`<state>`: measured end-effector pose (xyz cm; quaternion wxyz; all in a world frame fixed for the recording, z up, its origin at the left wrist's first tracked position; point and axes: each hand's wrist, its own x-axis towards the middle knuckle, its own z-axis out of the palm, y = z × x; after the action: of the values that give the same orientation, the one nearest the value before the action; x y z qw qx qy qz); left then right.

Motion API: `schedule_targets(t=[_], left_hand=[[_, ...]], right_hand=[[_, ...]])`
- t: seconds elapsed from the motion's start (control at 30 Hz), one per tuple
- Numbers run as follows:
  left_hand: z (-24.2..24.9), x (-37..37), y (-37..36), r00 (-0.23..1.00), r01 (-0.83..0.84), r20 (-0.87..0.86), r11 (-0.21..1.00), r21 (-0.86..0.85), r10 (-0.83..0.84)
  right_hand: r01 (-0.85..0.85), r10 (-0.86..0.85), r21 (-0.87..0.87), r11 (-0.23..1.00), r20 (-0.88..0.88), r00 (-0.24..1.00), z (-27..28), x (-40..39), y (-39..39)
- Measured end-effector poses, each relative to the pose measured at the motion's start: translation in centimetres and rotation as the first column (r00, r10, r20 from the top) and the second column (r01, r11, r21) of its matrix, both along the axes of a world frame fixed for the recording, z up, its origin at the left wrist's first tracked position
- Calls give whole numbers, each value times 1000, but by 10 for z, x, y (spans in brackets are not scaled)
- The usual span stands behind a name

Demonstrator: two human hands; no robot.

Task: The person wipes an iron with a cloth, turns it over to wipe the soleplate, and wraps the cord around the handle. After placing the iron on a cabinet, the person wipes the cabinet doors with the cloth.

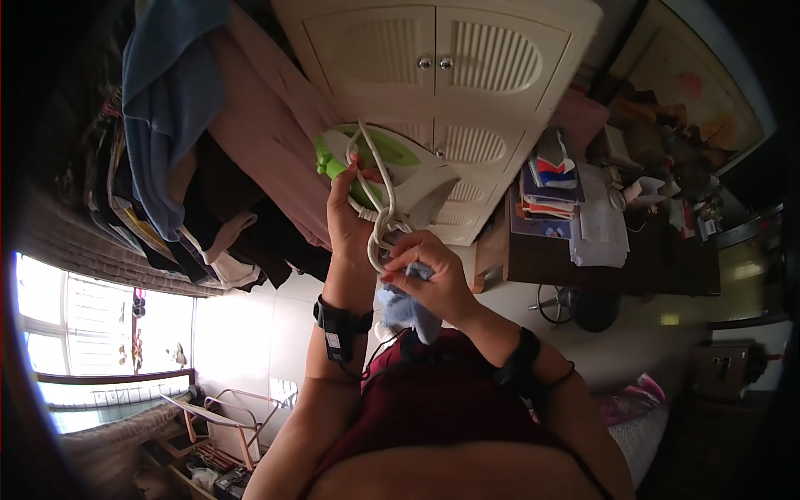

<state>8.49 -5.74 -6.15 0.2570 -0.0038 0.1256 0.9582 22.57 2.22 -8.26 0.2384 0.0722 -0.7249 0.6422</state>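
A green and white clothes iron (408, 154) is held up in front of the white cabinet, its pointed end toward the right. My left hand (350, 208) is closed around it at the handle side, with its fingers partly hidden. The iron's white power cord (389, 179) runs in loops past the left fingers and bunches at my right hand. The fingers of my right hand (431, 268) are pinched on a loop of this cord. Just below that hand shows a blue-grey cloth (406, 310), partly covered by the fingers.
Hanging clothes (258, 125) crowd the left side. A white cabinet (500, 50) with round knobs stands ahead. To the right, a dark desk (650, 267) carries books (546, 196) and papers (598, 229), with a black stool (590, 308) below. A folding rack (237, 421) stands lower left.
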Motion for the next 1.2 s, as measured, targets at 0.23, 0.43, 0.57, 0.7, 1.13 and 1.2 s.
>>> schedule_targets(t=[0.23, 0.43, 0.57, 0.7, 1.13, 1.2], left_hand=[[-7, -6, -3, 999, 17, -51, 998, -58, -20], [-21, -14, -1, 991, -85, -120, 984, -154, 67], [-37, -22, -10, 972, -63, -233, 977, -203, 14], [-41, -19, -4, 981, -63, -193, 976, -209, 22], [-38, -18, -2, 999, 39, -1, 998, 54, -38], [-30, -13, 1, 1000, -4, -9, 1000, -31, 4]], right_hand=[[312, -155, 506, 804, -329, 932, 23, 10, 12], [230, -237, 166, 959, 19, 971, 38, 32, 26], [65, 167, -529, 846, 380, 910, 37, 34, 42], [10, -23, 57, 998, 216, 976, 36, 33, 40], [204, -182, 598, 775, -99, 978, 55, 34, 54], [226, -261, 330, 917, 66, 963, 46, 35, 57]])
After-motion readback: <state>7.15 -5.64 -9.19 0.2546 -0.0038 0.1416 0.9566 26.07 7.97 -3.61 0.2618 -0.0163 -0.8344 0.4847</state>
